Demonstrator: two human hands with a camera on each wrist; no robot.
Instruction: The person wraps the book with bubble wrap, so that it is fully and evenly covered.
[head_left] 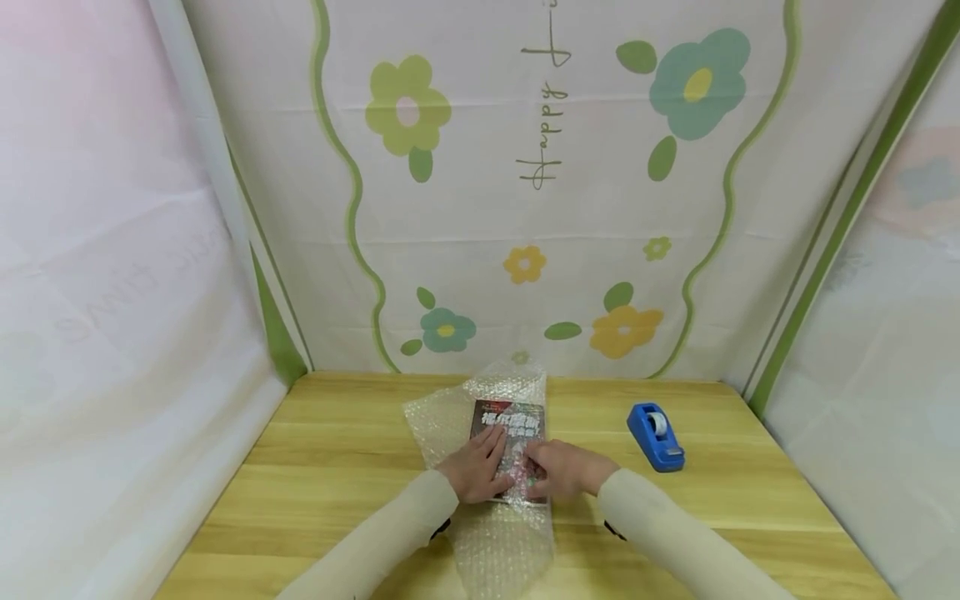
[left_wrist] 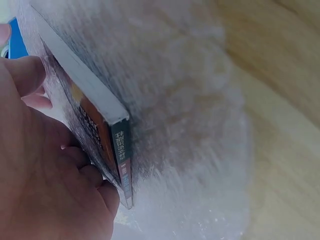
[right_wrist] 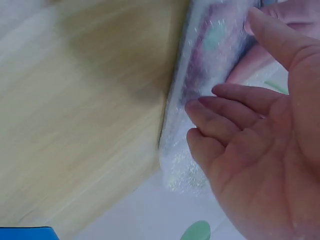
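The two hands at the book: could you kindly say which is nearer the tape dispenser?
The right hand, at the right edge of the book; the left hand, towards its left, is farther from the tape dispenser.

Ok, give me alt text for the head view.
A person's left hand and right hand rest on a dark rectangular book partly covered by clear plastic bubble wrap, on a yellowish wooden table. A blue plastic tape dispenser sits to the right; a white flower-patterned backdrop hangs behind.
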